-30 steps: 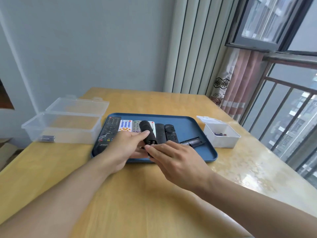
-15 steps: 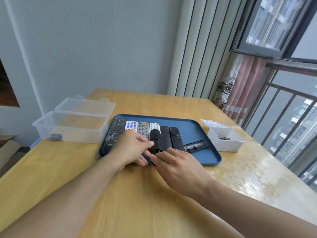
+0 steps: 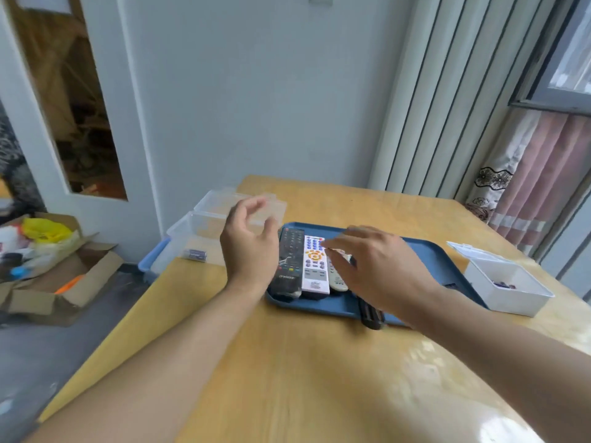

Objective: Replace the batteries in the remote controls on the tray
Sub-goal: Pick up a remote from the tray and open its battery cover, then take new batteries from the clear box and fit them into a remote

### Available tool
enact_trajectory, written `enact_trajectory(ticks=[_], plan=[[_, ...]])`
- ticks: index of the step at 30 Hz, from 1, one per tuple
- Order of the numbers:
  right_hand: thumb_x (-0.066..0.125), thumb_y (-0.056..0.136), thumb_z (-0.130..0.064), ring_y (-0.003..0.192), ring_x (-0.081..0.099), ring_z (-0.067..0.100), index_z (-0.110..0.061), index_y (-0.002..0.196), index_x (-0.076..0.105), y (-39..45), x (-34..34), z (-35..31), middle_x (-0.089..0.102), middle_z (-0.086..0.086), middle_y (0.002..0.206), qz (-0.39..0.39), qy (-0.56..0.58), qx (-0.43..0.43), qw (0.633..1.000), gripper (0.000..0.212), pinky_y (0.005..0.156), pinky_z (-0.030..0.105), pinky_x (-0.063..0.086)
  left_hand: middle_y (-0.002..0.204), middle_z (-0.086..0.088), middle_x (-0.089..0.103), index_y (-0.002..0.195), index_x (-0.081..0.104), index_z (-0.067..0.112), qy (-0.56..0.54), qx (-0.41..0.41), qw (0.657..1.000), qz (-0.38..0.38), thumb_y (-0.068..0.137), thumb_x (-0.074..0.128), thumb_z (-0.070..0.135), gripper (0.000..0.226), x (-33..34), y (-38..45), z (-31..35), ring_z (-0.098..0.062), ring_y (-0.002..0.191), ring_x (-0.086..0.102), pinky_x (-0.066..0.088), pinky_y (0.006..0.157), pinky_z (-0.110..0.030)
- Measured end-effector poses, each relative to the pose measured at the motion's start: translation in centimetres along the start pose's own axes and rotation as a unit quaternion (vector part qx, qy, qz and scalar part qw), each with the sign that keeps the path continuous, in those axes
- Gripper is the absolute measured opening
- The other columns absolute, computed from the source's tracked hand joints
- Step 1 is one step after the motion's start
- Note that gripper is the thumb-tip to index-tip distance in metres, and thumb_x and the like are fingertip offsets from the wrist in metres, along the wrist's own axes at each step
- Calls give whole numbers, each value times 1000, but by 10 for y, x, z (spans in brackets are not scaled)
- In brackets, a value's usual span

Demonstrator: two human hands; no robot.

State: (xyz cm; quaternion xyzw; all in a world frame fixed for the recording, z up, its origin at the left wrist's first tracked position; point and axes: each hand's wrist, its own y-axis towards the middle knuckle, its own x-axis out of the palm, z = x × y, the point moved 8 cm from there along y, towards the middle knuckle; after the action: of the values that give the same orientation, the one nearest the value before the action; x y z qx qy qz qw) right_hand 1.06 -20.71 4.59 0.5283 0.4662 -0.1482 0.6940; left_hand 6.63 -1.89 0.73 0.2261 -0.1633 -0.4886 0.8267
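Both hands off the remote and up in the air!

A moment ago the left hand (image 3: 248, 247) and right hand (image 3: 375, 266) were pinching a black remote at the near edge of the blue tray (image 3: 425, 251); now both hover above it, fingers loosely spread, holding nothing. That black remote (image 3: 371, 314) lies across the tray's near rim, its end poking onto the table (image 3: 303, 378), open side up as far as the blur shows. The long black remote (image 3: 289, 260), white remote (image 3: 315, 266) and cream remote (image 3: 337, 279) sit side by side at the tray's left end. The left hand is raised towards the clear bin (image 3: 204, 231) at the table's left edge, a battery (image 3: 195, 253) inside; a fetch looks likely.
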Motion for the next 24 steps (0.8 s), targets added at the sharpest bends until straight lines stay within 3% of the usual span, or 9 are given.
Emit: enact_trajectory(ticks=[2,4,6,8,12,15,17,20,24], plan=[[57,98,-19,88,66,22,-23,108,76,29,23,-14,71,-2,95,-62,45,25,997,22,68,33,49,119,12,60,118,64,21,78,9,994,77,84,64,5,37,-41,27,-18,-14,119,54,35,101,-19],[54,100,-18,100,64,18,-25,119,73,55,52,-29,71,-3,109,-130,82,33,988,28,75,25,42,124,11,53,126,60,25,115,-43,985,125,85,64,13,42,-76,50,-49,-21,127,49,38,106,-32],[53,101,-16,110,63,17,-24,124,70,80,78,-45,71,-4,121,-163,104,35,980,30,85,23,42,136,8,52,135,54,28,103,-129,978,127,89,64,22,47,-96,60,-84,-21,131,48,43,105,-38],[54,100,-12,113,62,18,-22,123,71,104,99,-59,73,-2,119,-179,117,37,976,30,89,23,44,143,3,55,140,53,21,55,-208,970,110,93,61,24,48,-97,59,-108,-18,130,52,42,101,-30],[60,97,-11,112,61,16,-22,120,72,140,145,-79,72,-5,118,-278,136,49,950,28,85,18,43,136,1,63,134,63,14,-19,-272,953,134,98,51,19,39,-93,57,-118,-12,109,57,39,89,-20],[67,92,-17,105,63,17,-27,117,73,158,171,-90,72,-6,116,-330,132,44,934,28,80,20,43,135,1,61,135,61,19,-33,-287,944,160,99,49,18,37,-100,54,-123,-19,114,58,45,92,-26],[68,91,-19,101,63,18,-29,117,73,166,184,-99,72,-4,115,-354,110,17,929,28,80,22,44,122,3,66,122,66,23,-51,-289,938,183,97,48,15,32,-106,52,-124,-18,106,62,50,88,-28],[68,91,-30,102,62,20,-33,120,71,169,197,-114,69,-5,117,-395,53,-40,916,29,83,26,49,109,4,71,107,64,26,-84,-299,925,216,95,44,14,26,-109,49,-125,-15,98,65,45,72,-22],[60,95,-24,90,61,20,-30,116,74,174,210,-132,66,-6,99,-415,-14,-87,906,26,69,25,46,99,6,74,103,65,23,-102,-314,913,239,96,41,14,27,-114,47,-130,-13,96,69,45,71,-22]])
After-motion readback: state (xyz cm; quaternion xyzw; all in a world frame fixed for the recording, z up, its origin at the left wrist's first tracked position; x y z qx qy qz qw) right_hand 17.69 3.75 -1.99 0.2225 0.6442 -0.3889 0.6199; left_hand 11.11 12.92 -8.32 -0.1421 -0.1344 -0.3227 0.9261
